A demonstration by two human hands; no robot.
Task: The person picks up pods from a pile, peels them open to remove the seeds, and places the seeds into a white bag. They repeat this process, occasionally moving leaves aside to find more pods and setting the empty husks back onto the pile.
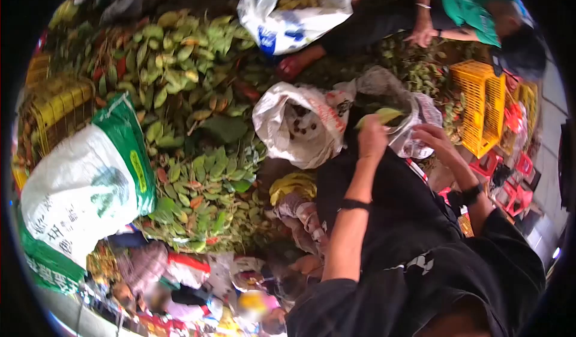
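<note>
My left hand [372,138] is closed on a yellow-green leaf [390,116], above the mouth of a whitish plastic bag [428,112]. To its right, my right hand [437,140] has its fingers apart beside that bag's rim; nothing shows between them. Dark green contents are partly visible inside the bag. Just left of my left hand stands another open white sack [273,112] with several small brown round pieces in it.
Piles of leaves [174,61] cover the ground at left. A white-and-green sack [78,187] stands at far left, a white bag [294,31] at top. Yellow crates [480,106] and red stools [516,196] are at right. Another person [474,7] reaches into leaves at upper right.
</note>
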